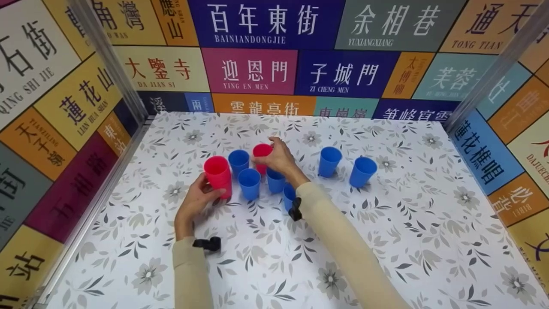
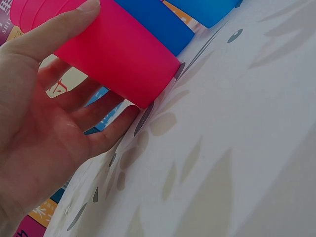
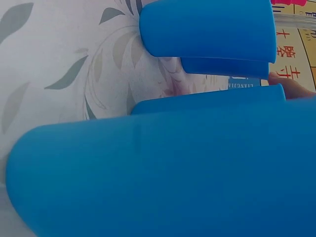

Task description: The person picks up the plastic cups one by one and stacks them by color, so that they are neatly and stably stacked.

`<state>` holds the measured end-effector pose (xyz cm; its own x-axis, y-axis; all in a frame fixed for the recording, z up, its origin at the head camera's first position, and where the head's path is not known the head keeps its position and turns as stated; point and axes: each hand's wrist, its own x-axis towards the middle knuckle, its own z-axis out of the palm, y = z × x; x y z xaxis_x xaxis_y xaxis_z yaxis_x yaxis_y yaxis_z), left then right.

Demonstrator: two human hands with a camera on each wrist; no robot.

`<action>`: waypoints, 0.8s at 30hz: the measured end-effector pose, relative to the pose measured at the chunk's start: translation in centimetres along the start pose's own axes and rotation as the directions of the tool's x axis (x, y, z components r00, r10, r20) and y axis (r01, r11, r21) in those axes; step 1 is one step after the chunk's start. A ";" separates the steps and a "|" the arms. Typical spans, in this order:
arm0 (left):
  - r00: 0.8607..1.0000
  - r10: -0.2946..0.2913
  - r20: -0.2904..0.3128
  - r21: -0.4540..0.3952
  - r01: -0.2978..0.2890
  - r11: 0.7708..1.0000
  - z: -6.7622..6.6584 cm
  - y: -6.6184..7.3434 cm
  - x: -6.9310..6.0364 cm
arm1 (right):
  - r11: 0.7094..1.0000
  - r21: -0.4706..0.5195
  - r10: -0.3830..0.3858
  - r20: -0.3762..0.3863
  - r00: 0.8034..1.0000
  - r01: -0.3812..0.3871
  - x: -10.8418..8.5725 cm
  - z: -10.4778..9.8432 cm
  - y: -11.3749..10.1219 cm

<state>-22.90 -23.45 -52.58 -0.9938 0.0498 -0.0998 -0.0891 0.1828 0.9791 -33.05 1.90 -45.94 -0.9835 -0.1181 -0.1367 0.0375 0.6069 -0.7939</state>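
Note:
My left hand grips a stack of nested red cups, thumb on the near side and fingers round the far side. In the left wrist view the stack's lowest red cup has its base at the table. Farther back, my right hand holds a single red cup near its rim. Between the hands stand blue cups, upright and close together; one blue cup is partly hidden under the right wrist. A blue cup fills much of the right wrist view, where the right hand's grip is hidden.
Two more blue cups, one nearer the middle and one farther right, stand apart from the group. A white flower-patterned cloth covers the table. Walls of coloured sign panels enclose its back and sides.

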 end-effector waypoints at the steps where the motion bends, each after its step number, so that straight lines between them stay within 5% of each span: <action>1: 1.000 0.004 0.001 0.000 -0.004 1.000 0.0 0.0 0.0 | 1.000 -0.015 0.004 0.001 1.000 -0.004 0.0 0.0 0.0; 10: 1.000 -0.025 -0.003 -0.005 0.025 1.000 0.1 0.1 0.1 | 0.998 -0.055 0.016 0.023 1.000 -0.015 0.3 -0.2 0.3; 24: 1.000 -0.013 -0.007 -0.001 0.013 1.000 -0.1 -0.2 0.1 | 0.994 0.106 -0.019 0.025 1.000 0.016 0.1 -0.7 0.2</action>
<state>-22.94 -23.58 -52.74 -0.9930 0.0403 -0.1108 -0.1017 0.1825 0.9779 -33.31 2.55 -45.65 -0.9794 -0.1489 -0.1363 0.0401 0.5185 -0.8542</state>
